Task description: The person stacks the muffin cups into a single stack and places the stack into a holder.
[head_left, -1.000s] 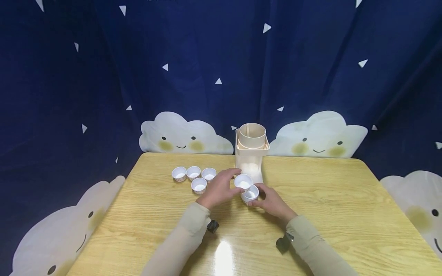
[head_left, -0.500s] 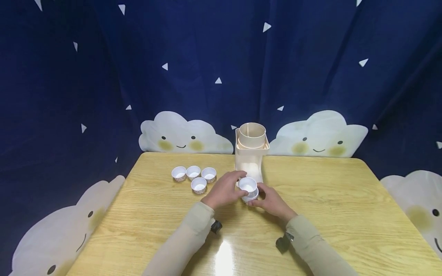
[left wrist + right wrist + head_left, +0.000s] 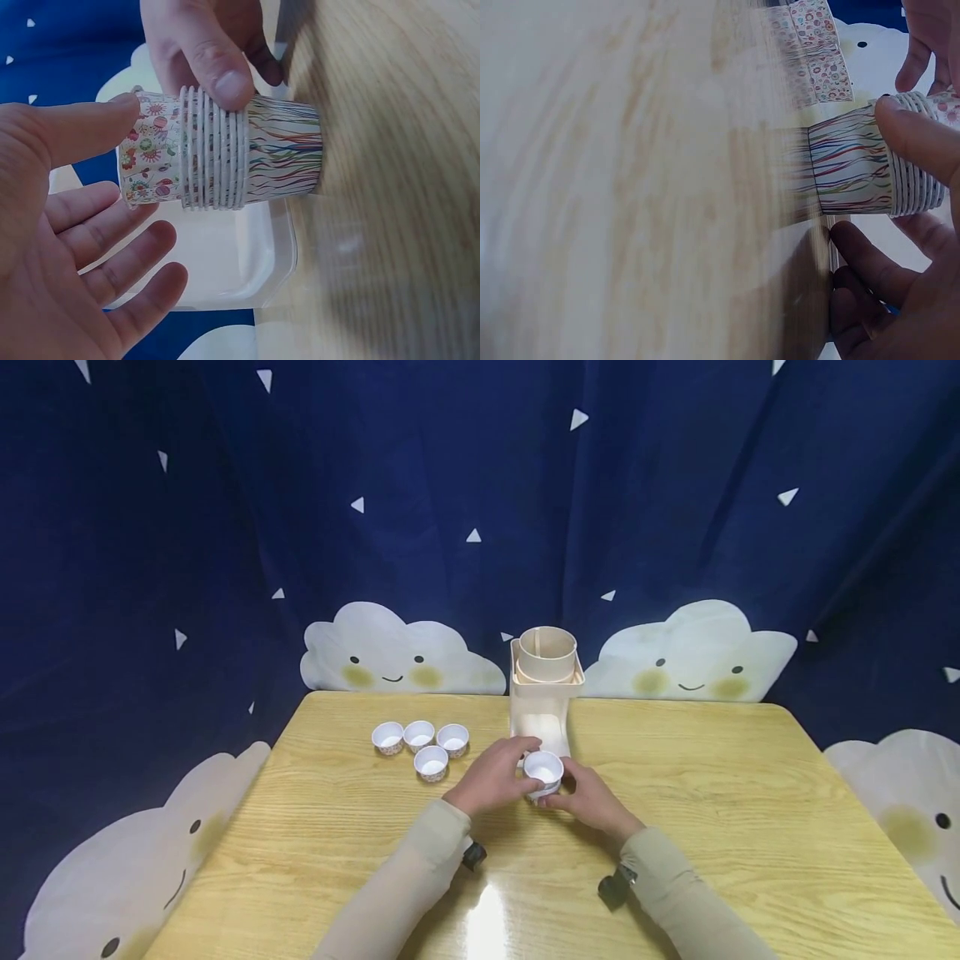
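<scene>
My left hand pinches a flower-patterned paper cup near its rim, thumb on one side and fingertips on the other. The base of this cup sits inside a nested stack of paper cups, with its flowered side still showing above the stack's rims. Colourful wavy lines mark the stack's lowest cup, which stands upright on the table. My right hand grips the stack at its rims, thumb lying across them in the left wrist view. From the head view the upper cup shows a white inside.
Behind the hands stands a cream dispenser with a round open tube on top. Several white-lined paper cups stand apart on the table to the left. A dark blue curtain with cloud prints hangs behind the table's back edge.
My left hand has moved right and towards me, bringing the flowered cup over and down into the stack. My right hand has stayed in place on the stack.
</scene>
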The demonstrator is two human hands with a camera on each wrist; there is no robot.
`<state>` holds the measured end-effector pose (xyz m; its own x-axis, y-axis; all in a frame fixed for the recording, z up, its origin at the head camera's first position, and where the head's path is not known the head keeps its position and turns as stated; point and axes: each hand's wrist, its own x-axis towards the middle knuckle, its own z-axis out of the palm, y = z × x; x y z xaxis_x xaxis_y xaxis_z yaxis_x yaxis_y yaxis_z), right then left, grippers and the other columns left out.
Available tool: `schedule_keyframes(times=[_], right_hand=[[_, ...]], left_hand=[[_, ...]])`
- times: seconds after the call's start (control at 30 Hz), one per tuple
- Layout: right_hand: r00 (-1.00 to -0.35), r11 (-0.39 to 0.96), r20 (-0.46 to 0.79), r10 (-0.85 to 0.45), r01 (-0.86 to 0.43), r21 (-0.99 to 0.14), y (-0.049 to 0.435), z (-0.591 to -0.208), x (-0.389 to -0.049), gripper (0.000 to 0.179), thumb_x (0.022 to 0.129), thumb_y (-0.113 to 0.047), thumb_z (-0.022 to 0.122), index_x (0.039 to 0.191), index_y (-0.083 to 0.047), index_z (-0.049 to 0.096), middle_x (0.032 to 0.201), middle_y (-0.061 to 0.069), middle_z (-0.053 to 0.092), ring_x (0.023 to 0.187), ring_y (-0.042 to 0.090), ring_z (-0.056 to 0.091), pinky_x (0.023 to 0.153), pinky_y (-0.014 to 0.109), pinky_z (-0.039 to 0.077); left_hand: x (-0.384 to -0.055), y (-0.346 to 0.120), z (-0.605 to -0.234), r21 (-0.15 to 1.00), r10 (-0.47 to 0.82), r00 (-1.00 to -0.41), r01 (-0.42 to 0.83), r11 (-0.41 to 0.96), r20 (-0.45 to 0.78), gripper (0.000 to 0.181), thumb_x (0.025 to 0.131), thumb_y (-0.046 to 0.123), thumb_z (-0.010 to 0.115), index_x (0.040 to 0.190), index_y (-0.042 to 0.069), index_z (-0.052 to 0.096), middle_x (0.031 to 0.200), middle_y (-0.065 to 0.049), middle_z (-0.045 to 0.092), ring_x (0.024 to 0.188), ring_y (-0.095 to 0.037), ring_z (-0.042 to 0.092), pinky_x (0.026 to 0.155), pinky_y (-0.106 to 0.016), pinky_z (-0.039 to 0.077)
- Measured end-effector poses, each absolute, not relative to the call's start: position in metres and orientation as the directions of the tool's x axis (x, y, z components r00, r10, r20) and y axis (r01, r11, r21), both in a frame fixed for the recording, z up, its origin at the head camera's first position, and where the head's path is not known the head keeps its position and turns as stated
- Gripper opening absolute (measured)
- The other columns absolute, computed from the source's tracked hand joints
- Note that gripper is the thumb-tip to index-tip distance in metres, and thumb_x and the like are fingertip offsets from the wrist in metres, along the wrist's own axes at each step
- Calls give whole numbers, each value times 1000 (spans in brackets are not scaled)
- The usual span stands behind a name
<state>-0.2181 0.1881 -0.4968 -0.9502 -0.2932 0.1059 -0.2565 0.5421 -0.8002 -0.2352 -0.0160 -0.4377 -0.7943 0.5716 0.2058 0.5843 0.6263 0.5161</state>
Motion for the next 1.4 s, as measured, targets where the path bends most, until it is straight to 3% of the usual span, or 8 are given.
schedule_keyframes(times=[0.6, 0.83, 1.17, 1.4], right_hand=[[-948, 539, 133, -289, -276, -795, 188, -504, -221, 58, 77, -24, 84, 127, -6, 60, 120, 12, 70, 120, 33, 61, 109, 57, 42], [-945, 524, 120, -305, -272, -807, 188, -504, -220, 55, 78, -23, 83, 125, -5, 60, 116, 11, 71, 118, 32, 62, 108, 54, 44], [-963, 560, 62, -263, -205, -803, 185, -498, -222, 59, 78, -25, 83, 128, -7, 59, 126, 13, 67, 128, 34, 56, 114, 55, 39], [-954, 565, 102, -281, -250, -786, 187, -499, -222, 59, 78, -25, 83, 128, -4, 59, 125, 15, 68, 124, 36, 58, 110, 58, 41]], left_hand=[[-232, -17, -444, 513, 569, -798, 580, 633, 200, 58, 86, 26, 77, 136, 6, 56, 135, -8, 64, 120, -23, 62, 106, -37, 49], [-230, -18, -446, 519, 558, -814, 552, 653, 163, 59, 91, 30, 71, 142, 8, 51, 143, -9, 59, 132, -26, 56, 114, -39, 43], [-232, -25, -446, 539, 537, -823, 543, 645, 186, 55, 93, 30, 66, 141, 6, 52, 142, -10, 59, 134, -28, 54, 115, -41, 41], [-233, -33, -448, 556, 518, -834, 527, 643, 191, 54, 94, 30, 65, 141, 7, 53, 141, -11, 60, 133, -29, 54, 115, -42, 41]])
